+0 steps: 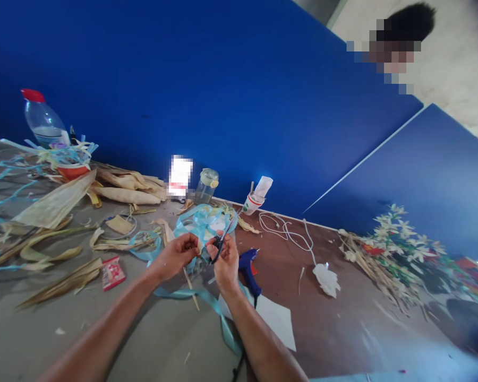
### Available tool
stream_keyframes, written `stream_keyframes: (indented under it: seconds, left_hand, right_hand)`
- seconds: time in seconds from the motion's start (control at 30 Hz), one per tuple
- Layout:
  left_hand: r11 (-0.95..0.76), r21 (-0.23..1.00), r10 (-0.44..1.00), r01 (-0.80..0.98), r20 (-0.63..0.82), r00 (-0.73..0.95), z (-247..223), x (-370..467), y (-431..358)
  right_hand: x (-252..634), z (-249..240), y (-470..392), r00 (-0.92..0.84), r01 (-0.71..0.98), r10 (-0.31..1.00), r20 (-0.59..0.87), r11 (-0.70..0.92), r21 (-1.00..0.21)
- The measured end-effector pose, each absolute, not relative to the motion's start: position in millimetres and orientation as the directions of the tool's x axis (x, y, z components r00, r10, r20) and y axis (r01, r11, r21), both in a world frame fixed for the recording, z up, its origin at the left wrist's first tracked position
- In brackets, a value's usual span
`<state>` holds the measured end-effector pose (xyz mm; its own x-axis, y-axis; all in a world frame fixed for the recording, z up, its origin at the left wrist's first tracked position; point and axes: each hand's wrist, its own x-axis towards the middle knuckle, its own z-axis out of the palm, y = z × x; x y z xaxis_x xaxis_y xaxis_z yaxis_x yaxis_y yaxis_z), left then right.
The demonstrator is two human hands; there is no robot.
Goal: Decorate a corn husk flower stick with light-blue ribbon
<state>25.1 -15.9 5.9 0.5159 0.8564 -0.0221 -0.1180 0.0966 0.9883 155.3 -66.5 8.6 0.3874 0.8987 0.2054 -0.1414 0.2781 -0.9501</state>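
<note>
My right hand (225,260) is closed on black-handled scissors (218,248), whose blades point up and away over the table. Just to its left, my left hand (179,255) pinches a small pale piece (199,247), too small to make out clearly. Beyond both hands lies a heap of light blue ribbon (195,218), and a length of it runs down under my right forearm. A thin stick (191,289) lies below my hands. Right of my right hand is a blue glue gun (249,273).
Dried husks (131,188), a bottle (43,124) and a red packet (113,273) are at left. A glass jar (207,185), a cup (253,203) and a white cable (290,233) stand or lie along the blue partition (223,95). White flowers (398,233) are at right; a person (408,26) is beyond.
</note>
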Motion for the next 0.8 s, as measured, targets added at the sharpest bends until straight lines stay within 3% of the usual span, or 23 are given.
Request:
stream_keyframes:
  seconds: [0.17, 0.5, 0.8]
  left_hand:
    - [-0.059, 0.998, 0.830, -0.014, 0.057, 0.555, 5.7, 24.0, -17.2]
    - [-0.105, 0.988, 0.788, 0.110, 0.015, 0.615, 10.2, 22.2, -22.1]
    - [-0.006, 0.999, 0.770, 0.043, -0.023, 0.637, 13.6, 24.6, -22.7]
  right_hand:
    - [159.6, 8.8, -61.5, 0.332, -0.137, 0.932, 0.144, 0.199, -0.971]
    - [159.3, 7.2, -59.9, 0.402, 0.009, 0.894, 0.197, 0.211, -0.977]
    - [163.9, 10.8, -60.4, 0.408, -0.165, 0.902, 0.139, 0.223, -0.961]
